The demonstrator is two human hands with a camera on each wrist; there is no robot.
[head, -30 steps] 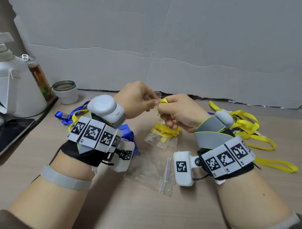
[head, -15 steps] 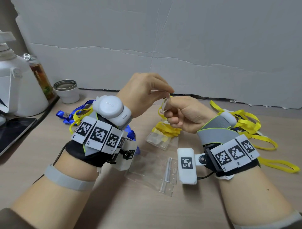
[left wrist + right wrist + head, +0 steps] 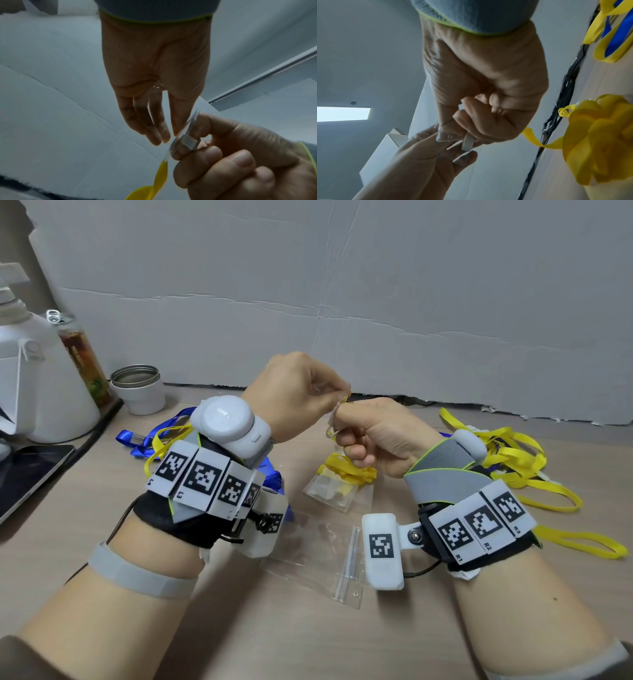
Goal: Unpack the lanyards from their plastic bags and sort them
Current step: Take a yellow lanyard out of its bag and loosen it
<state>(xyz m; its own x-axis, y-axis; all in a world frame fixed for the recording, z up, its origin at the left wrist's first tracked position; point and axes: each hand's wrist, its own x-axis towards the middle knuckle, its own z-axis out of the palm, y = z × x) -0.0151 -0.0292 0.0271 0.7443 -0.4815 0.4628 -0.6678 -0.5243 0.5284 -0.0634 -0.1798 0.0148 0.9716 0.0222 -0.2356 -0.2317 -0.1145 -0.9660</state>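
While pinching the clear plastic tab (image 3: 447,136) with the left hand (image 3: 294,395) and gripping the yellow lanyard (image 3: 161,174) in the fisted right hand (image 3: 376,436), above the bagged lanyard (image 3: 342,477), pull apart gently, steadily.

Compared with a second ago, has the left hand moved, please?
Yes. The left hand has risen and shifted right, judged against the steel cup.

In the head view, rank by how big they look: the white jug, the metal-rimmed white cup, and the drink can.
1. White jug, cropped at the left edge.
2. Drink can, partly hidden by the jug, so rank unsure.
3. Metal-rimmed white cup.
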